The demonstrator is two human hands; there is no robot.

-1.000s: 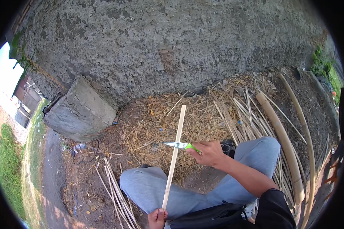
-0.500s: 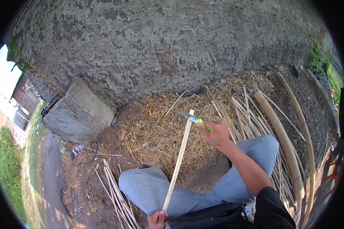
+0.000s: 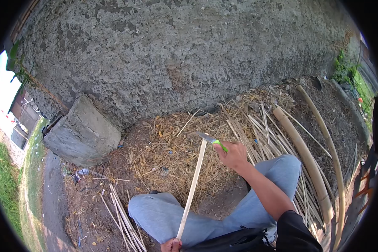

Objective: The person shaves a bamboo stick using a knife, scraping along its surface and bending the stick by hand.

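My right hand (image 3: 233,156) grips a knife (image 3: 216,143) with a bright green handle. Its blade lies across the far end of a long pale bamboo strip (image 3: 192,187), touching it or just above it. At the bottom of the view, my left hand (image 3: 171,245) is closed around the strip's near end. The strip slants up and away from me, passing over my jeans (image 3: 157,212). Below the blade the ground is covered with straw-like shavings (image 3: 176,161).
Several split strips (image 3: 126,222) lie left of my knee. More strips (image 3: 266,132) are heaped at the right, beside a thick bamboo pole (image 3: 304,159) and a curved pole (image 3: 329,143). A concrete block (image 3: 86,132) stands against the rough wall (image 3: 189,54).
The strip's far end and my right hand with the knife sit lower in the view. The surroundings have shifted slightly as my head moved. Both hands keep their grip.
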